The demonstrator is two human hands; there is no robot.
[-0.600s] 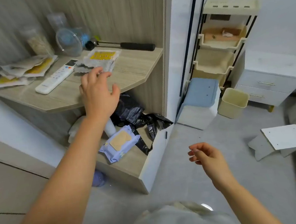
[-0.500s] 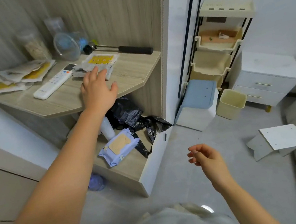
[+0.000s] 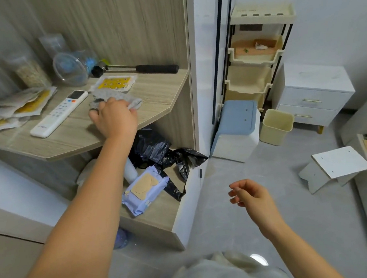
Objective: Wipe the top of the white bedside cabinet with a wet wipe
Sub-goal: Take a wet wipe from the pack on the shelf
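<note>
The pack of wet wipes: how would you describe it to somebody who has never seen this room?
Find the wooden corner shelf where the left hand grips a grey cloth. On the lower shelf under it lies the pack of wet wipes. It is pale lilac with a tan flap, unlike the black plastic bags beside it.

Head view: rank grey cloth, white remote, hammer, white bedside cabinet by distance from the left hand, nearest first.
1. grey cloth, under the left hand.
2. white remote, just left of it.
3. hammer, at the back of the shelf.
4. white bedside cabinet, across the room, far right.
</note>
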